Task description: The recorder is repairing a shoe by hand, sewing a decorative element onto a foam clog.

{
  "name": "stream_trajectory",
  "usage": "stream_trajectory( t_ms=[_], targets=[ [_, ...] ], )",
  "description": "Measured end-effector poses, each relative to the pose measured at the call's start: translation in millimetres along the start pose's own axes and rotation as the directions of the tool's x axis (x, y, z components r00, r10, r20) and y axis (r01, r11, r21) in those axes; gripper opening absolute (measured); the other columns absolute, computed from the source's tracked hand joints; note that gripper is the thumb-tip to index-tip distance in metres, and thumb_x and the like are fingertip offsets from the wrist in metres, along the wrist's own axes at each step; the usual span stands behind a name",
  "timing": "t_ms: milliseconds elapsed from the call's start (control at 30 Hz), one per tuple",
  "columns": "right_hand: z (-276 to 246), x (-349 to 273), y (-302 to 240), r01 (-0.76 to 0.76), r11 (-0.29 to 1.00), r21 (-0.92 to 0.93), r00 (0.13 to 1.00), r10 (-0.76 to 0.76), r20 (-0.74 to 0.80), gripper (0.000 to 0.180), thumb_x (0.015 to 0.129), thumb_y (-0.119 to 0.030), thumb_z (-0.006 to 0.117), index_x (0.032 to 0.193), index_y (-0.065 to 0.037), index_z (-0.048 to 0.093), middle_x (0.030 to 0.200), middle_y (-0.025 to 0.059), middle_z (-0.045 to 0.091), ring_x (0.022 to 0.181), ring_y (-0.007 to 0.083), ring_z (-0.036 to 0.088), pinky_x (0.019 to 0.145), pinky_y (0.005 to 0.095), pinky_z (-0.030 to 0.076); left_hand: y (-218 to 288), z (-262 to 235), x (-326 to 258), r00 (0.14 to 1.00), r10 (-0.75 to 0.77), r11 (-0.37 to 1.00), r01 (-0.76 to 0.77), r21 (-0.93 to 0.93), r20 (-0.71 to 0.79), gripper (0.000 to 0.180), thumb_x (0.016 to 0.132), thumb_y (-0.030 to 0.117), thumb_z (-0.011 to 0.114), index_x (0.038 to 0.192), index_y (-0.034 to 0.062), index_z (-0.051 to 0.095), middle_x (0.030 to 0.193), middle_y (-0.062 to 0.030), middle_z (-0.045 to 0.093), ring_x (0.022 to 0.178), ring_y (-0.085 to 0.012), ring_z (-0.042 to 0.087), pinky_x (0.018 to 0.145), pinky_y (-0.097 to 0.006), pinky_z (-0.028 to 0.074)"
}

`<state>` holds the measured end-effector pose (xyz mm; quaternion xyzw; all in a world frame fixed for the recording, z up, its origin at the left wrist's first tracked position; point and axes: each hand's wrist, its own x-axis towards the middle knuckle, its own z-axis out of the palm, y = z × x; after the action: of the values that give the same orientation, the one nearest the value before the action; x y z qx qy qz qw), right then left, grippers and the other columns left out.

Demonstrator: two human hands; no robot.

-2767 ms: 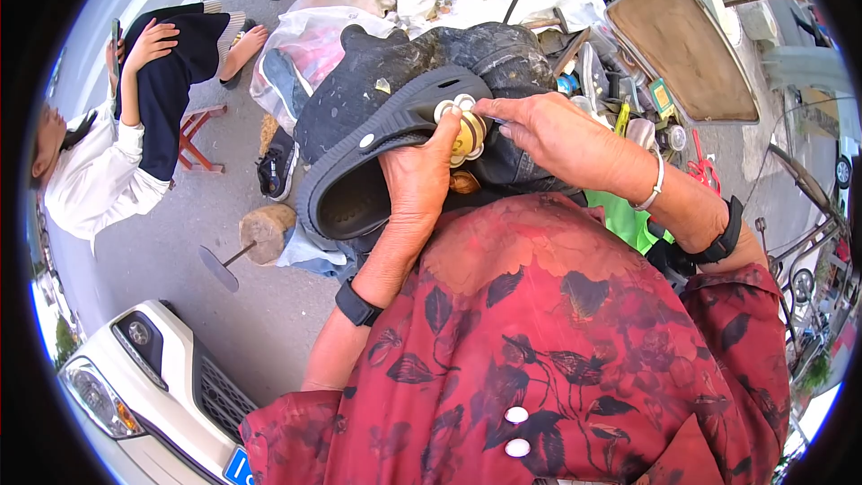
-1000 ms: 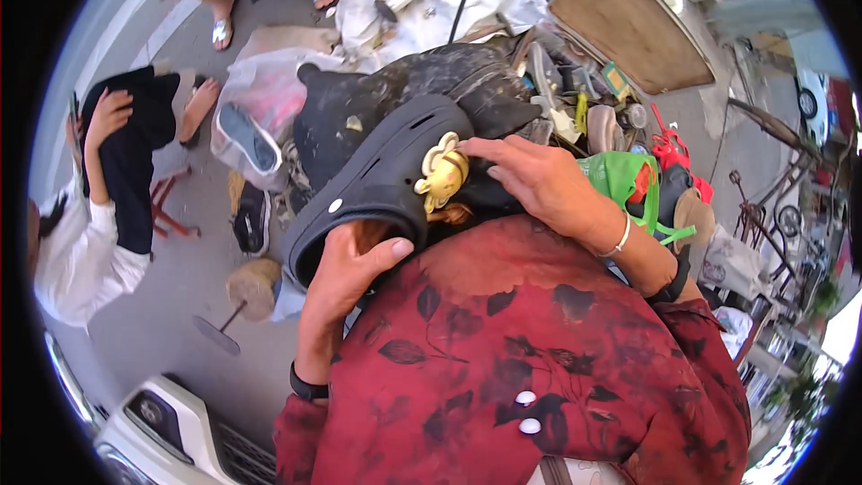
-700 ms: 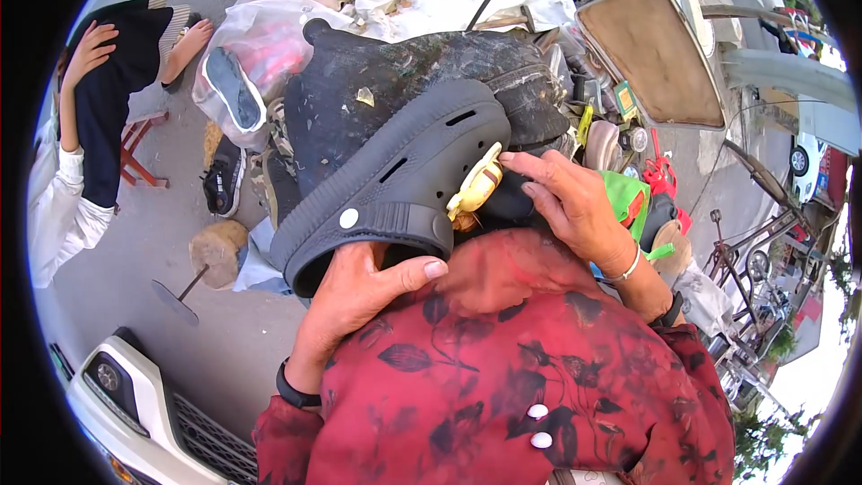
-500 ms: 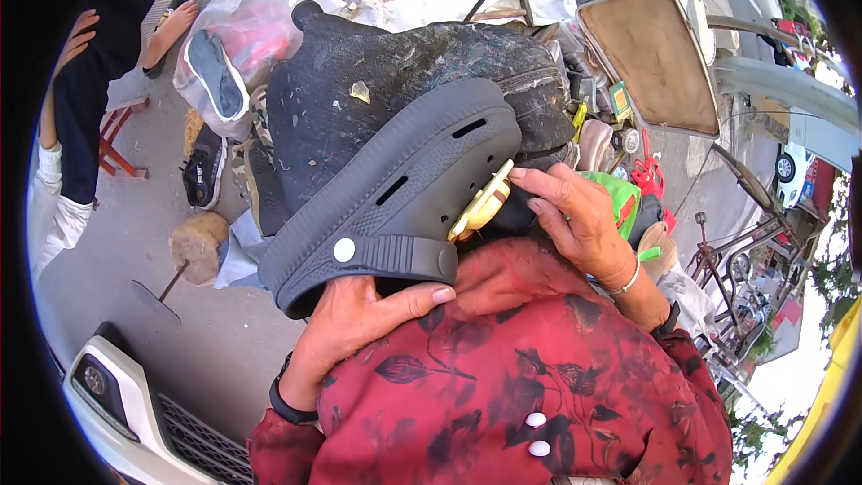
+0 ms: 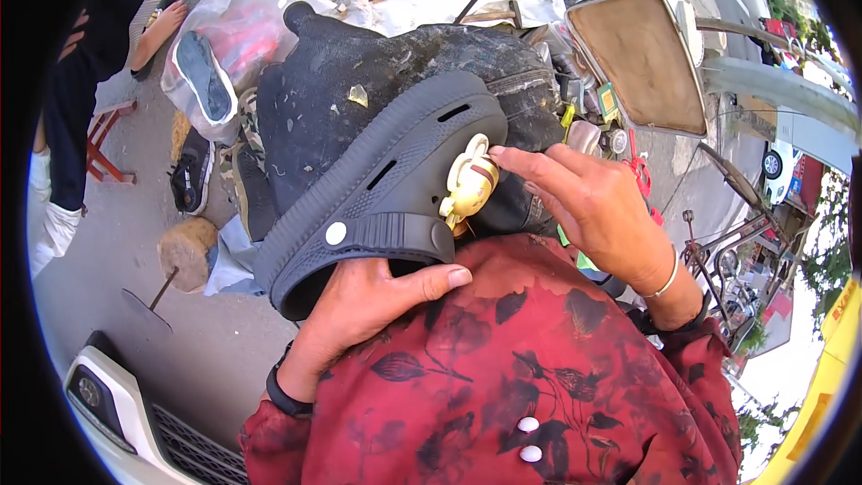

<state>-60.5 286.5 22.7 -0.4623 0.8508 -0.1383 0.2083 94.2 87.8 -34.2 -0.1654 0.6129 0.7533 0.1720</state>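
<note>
Two bare hands work on one dark grey foam clog (image 5: 386,193): one left hand (image 5: 368,301) beneath it and one right hand (image 5: 593,207) at its side. One yellow figure charm (image 5: 469,184) sits on the clog, and one round pale rivet (image 5: 336,233) shows on its strap. Two white buttons (image 5: 526,438) show on the red floral shirt. One bracelet (image 5: 666,280) circles the right wrist, one black band (image 5: 285,395) the left. One wooden stump (image 5: 186,251) stands on the ground beyond.
</note>
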Motion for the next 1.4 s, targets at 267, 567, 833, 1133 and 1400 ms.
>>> stream_trajectory(
  t_ms=[267,567,833,1133,1400],
  targets=[
    [-24,13,-12,0.058,0.973,-0.225,0.984,-0.018,0.175,0.022,0.077,-0.01,0.061,0.094,0.003,0.058,0.075,0.0194,0.065,0.072,0.036,0.067,0.06,0.0431,0.053,-6,16,17,0.993,-0.116,0.959,0.104,-0.262,-0.03,0.059,0.078,0.018,0.078,0.127,-0.0023,0.053,0.125,-0.0096,0.057,0.114,-0.0192,0.052,0.1,-0.034,0.04],
    [9,40,-15,0.181,0.969,-0.168,0.981,-0.165,0.105,0.016,0.07,-0.016,0.065,0.075,-0.003,0.072,0.074,0.015,0.07,0.074,0.0303,0.07,0.064,0.0404,0.056,-34,-11,31,1.0,0.024,0.988,-0.024,-0.152,0.001,0.062,0.083,0.014,0.069,0.133,-0.0116,0.044,0.131,-0.02,0.053,0.114,-0.0273,0.055,0.101,-0.038,0.041],
    [-15,35,-13,0.126,0.977,-0.17,0.99,-0.113,0.085,0.015,0.073,-0.013,0.063,0.076,0.0,0.069,0.077,0.0227,0.067,0.079,0.0387,0.068,0.068,0.0447,0.055,-10,-8,23,0.997,0.074,0.957,-0.074,-0.281,-0.011,0.056,0.084,0.009,0.067,0.135,-0.0057,0.046,0.134,-0.0149,0.053,0.125,-0.0263,0.051,0.109,-0.038,0.034],
    [-36,19,-9,0.229,0.897,-0.378,0.968,-0.25,-0.006,0.012,0.075,-0.008,0.065,0.084,-0.002,0.067,0.079,0.0152,0.07,0.079,0.0317,0.07,0.066,0.0424,0.054,-9,-37,5,1.0,-0.025,0.951,0.027,-0.307,0.009,0.045,0.102,0.034,0.049,0.125,-0.0039,0.054,0.126,-0.0162,0.059,0.116,-0.0245,0.057,0.101,-0.038,0.044],
    [-18,2,-18,0.301,0.912,-0.277,0.87,-0.382,-0.313,0.017,0.083,-0.015,0.064,0.097,-0.006,0.059,0.09,0.0106,0.06,0.086,0.0297,0.063,0.072,0.0419,0.05,13,-38,-51,0.972,0.124,0.992,-0.123,0.016,-0.199,0.046,0.096,0.011,0.053,0.137,-0.0086,0.043,0.135,-0.0214,0.052,0.126,-0.0286,0.052,0.108,-0.039,0.039]
  ],
)
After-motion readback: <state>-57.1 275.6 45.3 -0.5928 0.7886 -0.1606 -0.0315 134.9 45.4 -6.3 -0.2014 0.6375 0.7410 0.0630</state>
